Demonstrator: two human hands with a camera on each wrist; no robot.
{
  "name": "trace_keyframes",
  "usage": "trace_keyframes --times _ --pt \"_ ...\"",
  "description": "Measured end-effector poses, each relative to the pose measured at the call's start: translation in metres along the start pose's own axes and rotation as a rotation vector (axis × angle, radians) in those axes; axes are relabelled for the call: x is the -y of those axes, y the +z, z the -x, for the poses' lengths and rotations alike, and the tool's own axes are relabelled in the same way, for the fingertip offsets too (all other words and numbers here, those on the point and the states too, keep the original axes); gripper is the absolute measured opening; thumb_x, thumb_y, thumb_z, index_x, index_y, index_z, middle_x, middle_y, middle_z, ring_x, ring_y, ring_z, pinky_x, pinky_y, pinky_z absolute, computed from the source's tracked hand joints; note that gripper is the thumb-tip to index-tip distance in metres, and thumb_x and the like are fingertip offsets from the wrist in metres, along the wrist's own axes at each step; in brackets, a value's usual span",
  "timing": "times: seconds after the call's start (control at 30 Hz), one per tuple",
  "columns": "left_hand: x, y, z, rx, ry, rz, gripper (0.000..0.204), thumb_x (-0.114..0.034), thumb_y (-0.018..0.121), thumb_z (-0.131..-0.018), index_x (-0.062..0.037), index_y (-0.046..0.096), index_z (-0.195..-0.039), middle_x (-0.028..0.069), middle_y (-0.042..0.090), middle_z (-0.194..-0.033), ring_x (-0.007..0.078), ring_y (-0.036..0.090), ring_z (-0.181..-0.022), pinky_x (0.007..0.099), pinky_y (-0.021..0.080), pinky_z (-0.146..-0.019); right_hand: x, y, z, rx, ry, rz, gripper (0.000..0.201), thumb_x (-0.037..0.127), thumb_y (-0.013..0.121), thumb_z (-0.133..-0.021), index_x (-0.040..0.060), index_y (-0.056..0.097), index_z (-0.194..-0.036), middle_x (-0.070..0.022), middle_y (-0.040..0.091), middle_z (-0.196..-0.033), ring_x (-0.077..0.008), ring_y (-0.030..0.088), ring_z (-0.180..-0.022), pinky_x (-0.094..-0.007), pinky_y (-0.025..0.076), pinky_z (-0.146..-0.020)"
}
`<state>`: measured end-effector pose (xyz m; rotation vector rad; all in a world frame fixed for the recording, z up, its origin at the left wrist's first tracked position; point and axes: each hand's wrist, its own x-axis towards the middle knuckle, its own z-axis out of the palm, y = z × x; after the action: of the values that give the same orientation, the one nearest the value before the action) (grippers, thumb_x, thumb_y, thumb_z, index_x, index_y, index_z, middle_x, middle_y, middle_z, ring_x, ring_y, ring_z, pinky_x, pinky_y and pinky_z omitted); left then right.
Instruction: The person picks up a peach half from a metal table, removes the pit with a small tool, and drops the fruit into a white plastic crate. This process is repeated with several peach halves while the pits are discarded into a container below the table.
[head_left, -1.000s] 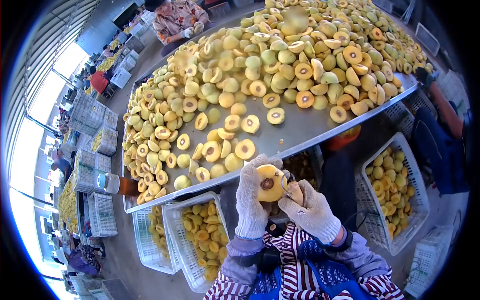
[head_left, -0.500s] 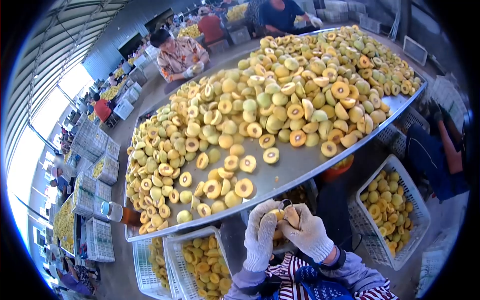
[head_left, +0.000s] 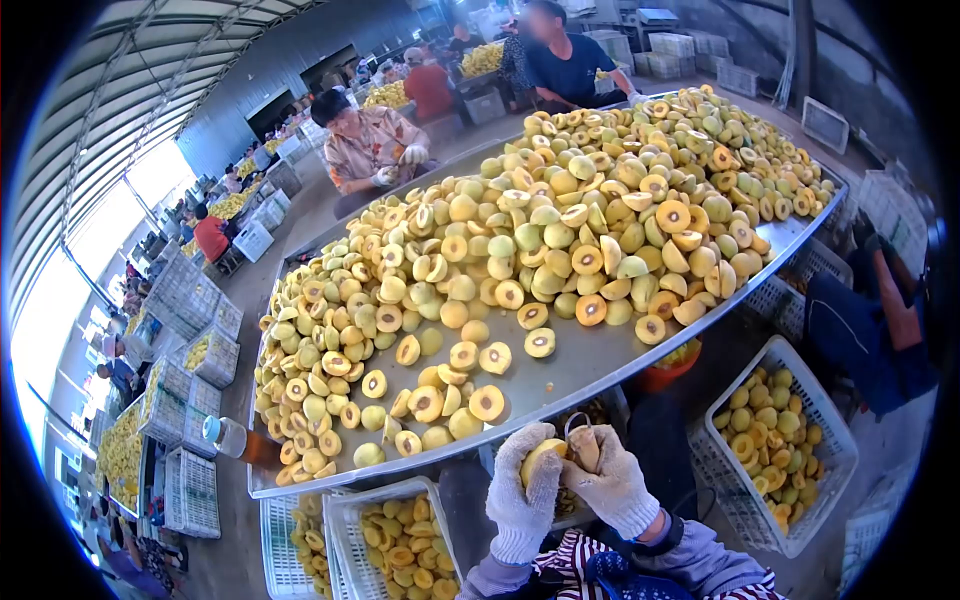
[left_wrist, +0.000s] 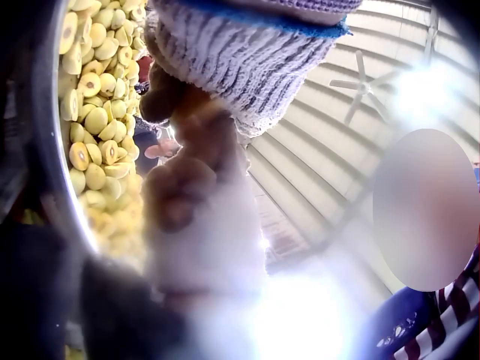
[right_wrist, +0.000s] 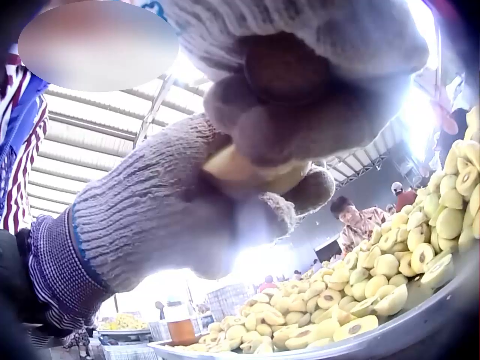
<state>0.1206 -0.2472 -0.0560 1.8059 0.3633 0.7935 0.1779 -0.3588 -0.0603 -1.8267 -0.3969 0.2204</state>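
Note:
My left hand (head_left: 522, 505), in a knitted white glove, holds a yellow peach half (head_left: 543, 462) above my lap, just beyond the table's near edge. Beside it, my gloved right hand (head_left: 622, 492) grips the wooden handle (head_left: 584, 452) of a pitting tool whose thin metal loop points up. The two hands are close together, with the loop next to the peach half. In the right wrist view the peach half (right_wrist: 247, 171) shows between the gloves, and the round butt of the handle (right_wrist: 289, 67) pokes out of the right fist. Glare blurs the left wrist view.
A metal-topped table (head_left: 590, 365) carries a large heap of peach halves (head_left: 500, 250). A bottle of amber liquid (head_left: 240, 440) stands at its left corner. Crates of peach halves stand below left (head_left: 345, 530) and right (head_left: 720, 480). Other people (head_left: 370, 150) sit across the table.
The head view has tilted up, showing more of the people beyond. The tool was against the peach half; now its loop stands clear and upright. The peach half has turned in my left hand.

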Motion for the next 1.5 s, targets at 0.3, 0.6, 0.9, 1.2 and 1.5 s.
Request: trace_keyframes --times 0.3,0.6,0.9,1.2,1.5 --pt "0.007 0.002 0.002 -0.048 0.294 -0.342 0.034 -0.018 0.078 -0.085 -0.0059 0.064 -0.114 0.0115 0.07 -0.108 0.0272 0.071 -0.091 0.0335 0.057 -0.077 -0.015 0.002 0.0 0.116 -0.068 -0.078 0.032 0.025 0.07 -0.088 0.0044 0.057 -0.108 -0.0172 0.066 -0.081 -0.0286 0.07 -0.075 -0.0351 0.053 -0.067" --pt "0.008 0.0 0.003 -0.054 0.336 -0.37 0.038 -0.019 0.078 -0.084 -0.0054 0.063 -0.116 0.0132 0.069 -0.109 0.0288 0.071 -0.092 0.034 0.057 -0.077 -0.016 0.007 0.004 -0.001 0.009 0.01 0.037 0.027 0.072 -0.087 0.0068 0.054 -0.112 -0.0191 0.068 -0.085 -0.0321 0.071 -0.08 -0.0383 0.055 -0.071" --pt "0.015 0.001 0.006 -0.022 0.32 -0.378 0.036 -0.018 0.077 -0.085 -0.0043 0.062 -0.115 0.0142 0.069 -0.111 0.0301 0.071 -0.092 0.0343 0.058 -0.076 -0.038 0.02 0.013 0.038 -0.017 -0.161 0.038 0.028 0.072 -0.087 0.0063 0.056 -0.113 -0.0179 0.069 -0.091 -0.0285 0.071 -0.083 -0.0366 0.055 -0.074" --pt "0.017 -0.006 0.012 -0.028 0.177 -0.18 0.033 -0.019 0.074 -0.089 -0.0043 0.062 -0.115 0.0132 0.069 -0.109 0.0271 0.071 -0.093 0.0339 0.057 -0.078 -0.023 0.011 0.005 0.133 0.164 -0.181 0.04 0.03 0.074 -0.086 0.0048 0.057 -0.113 -0.0116 0.068 -0.091 -0.0193 0.067 -0.082 -0.033 0.054 -0.075" --pt "0.013 -0.005 0.011 -0.035 0.34 -0.429 0.032 -0.018 0.071 -0.089 -0.0052 0.062 -0.118 0.013 0.067 -0.11 0.0274 0.069 -0.094 0.0351 0.056 -0.079 -0.042 0.021 0.009 0.131 0.124 -0.42 0.04 0.033 0.073 -0.087 0.0036 0.059 -0.109 -0.0108 0.067 -0.095 -0.0174 0.064 -0.088 -0.0325 0.051 -0.08"
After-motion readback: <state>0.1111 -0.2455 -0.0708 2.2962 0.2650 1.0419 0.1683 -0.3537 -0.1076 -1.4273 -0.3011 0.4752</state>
